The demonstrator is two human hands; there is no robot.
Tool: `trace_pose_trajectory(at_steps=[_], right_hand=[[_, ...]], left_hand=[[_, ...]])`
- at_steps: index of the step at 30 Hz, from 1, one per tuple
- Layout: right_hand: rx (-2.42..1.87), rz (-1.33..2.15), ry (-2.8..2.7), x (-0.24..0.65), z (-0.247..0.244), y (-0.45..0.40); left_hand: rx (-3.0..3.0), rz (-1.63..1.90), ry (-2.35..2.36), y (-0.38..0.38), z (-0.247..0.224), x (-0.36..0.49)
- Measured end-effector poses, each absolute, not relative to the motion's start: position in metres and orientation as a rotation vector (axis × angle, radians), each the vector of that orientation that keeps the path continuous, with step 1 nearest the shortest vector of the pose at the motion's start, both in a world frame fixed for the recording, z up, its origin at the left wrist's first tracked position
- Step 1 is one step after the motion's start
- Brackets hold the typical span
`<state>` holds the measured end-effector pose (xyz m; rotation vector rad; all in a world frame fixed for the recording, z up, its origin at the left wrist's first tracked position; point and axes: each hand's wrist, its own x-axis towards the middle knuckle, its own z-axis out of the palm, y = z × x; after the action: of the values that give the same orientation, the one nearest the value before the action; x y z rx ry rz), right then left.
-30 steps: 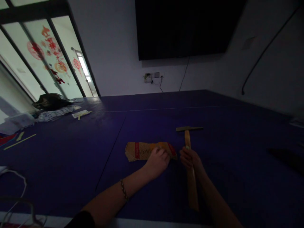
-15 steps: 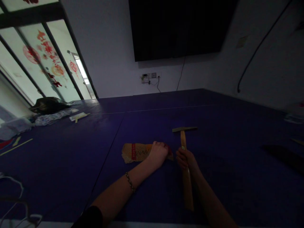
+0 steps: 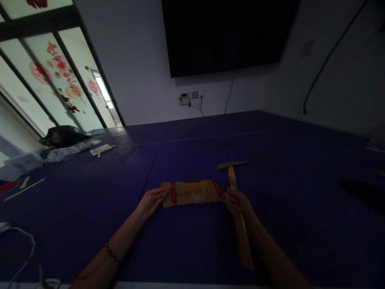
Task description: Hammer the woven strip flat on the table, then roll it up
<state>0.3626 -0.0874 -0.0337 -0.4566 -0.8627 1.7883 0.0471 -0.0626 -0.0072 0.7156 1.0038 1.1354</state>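
Note:
A long, flat, crinkled packet [image 3: 195,192], tan with red bands and a dark zigzag print, lies crosswise on the purple surface. My left hand [image 3: 152,200] pinches its left end, the fingers stretched along the edge. My right hand [image 3: 237,202] is wrapped around the wooden handle of a hammer [image 3: 246,245], near the middle. The narrow metal head points away from me, beyond the packet's right end. The packet's right corner meets the fingers of my right hand; whether they grip it too is hard to make out.
White cables [image 3: 25,233] lie at the near left. Yellow strips [image 3: 24,188] and a black bag [image 3: 64,136] are further off on the left. A dark flat object [image 3: 363,194] rests at the right. A black television [image 3: 228,36] hangs on the wall behind.
My left hand has moved from the packet's right part to its left end, uncovering the print. The packet has shifted slightly right. The hammer stays in my right hand, its handle end swung slightly right.

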Motion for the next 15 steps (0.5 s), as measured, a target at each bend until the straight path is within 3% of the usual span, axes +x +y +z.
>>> trace_pose_trajectory(at_steps=[9, 15], right_hand=[[-0.474, 1.847, -0.962, 0.363, -0.040, -0.085], [-0.494, 1.834, -0.977, 0.362, -0.046, -0.084]], left_hand=[[0.897, 1.227, 1.046, -0.070, -0.014, 0.061], [1.672, 1.167, 1.425, -0.066, -0.016, 0.066]])
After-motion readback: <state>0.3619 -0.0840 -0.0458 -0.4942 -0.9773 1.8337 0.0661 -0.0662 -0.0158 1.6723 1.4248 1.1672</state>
